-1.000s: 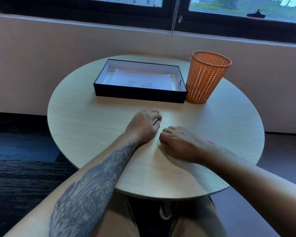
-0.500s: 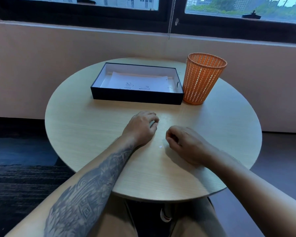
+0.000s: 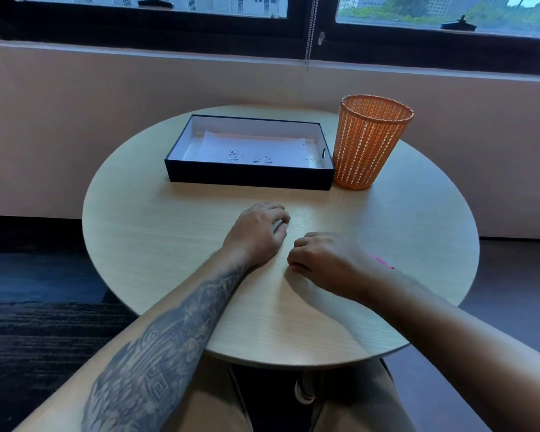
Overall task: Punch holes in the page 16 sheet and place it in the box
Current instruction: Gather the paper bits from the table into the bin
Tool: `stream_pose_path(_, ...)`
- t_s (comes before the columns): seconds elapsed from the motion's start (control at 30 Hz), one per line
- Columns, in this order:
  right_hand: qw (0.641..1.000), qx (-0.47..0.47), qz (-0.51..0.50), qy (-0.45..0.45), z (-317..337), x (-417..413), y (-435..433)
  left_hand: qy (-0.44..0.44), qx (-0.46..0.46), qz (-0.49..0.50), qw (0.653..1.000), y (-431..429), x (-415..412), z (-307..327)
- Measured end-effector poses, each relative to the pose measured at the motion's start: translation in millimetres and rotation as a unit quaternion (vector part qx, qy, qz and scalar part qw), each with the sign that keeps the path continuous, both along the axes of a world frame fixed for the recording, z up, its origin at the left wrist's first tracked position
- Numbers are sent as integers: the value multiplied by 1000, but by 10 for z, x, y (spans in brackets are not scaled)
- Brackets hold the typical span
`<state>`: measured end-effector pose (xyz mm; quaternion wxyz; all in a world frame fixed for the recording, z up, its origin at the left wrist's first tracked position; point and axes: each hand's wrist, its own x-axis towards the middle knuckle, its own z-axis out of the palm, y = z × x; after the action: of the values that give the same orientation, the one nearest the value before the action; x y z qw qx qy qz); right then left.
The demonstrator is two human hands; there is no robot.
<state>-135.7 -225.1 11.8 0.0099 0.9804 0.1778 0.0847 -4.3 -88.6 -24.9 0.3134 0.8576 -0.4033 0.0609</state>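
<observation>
The white sheet (image 3: 256, 151), handwritten "age 16", lies flat inside the black box (image 3: 250, 179) at the far middle of the round table, with small holes near its right edge. My left hand (image 3: 256, 232) rests on the table in front of the box, fingers curled over a small grey thing that is mostly hidden. My right hand (image 3: 321, 260) sits just to its right as a loose fist, fingertips pressed down on the tabletop. No hole punch is visible.
An orange mesh basket (image 3: 368, 145) stands upright against the box's right end. A pink object (image 3: 384, 262) peeks out behind my right wrist. The wooden table (image 3: 156, 238) ends near my knees; a wall and window lie beyond.
My right hand slid back left and closed its fingertips over the spot where a tiny white speck lay half a second ago. My left hand has hardly moved.
</observation>
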Motion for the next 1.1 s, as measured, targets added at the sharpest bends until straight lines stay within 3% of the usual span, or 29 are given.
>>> stream_pose_path(0.17,998,-50,28,-13,11,66,66,5,0,0,1000,-1,5,-3)
stream_pose_path(0.27,999,-34,20,-21,-7,76,119,5,-3,1,1000,-4,-10,11)
stream_pose_path(0.43,998,29,-13,46,6,67,103,4,-3,0,1000,13,-28,37)
stream_pose_path(0.67,954,265,-132,55,77,6,-153,6,-3,-3,1000,18,-36,42)
stream_pose_path(0.83,951,275,-132,61,55,-51,-131,5,-11,-6,1000,19,-35,34)
stream_pose_path(0.97,939,312,-138,48,10,-77,-131,67,-58,-19,996,108,-92,70)
stream_pose_path(1.1,931,334,-142,36,-27,-150,-105,35,15,-106,994,372,-335,169)
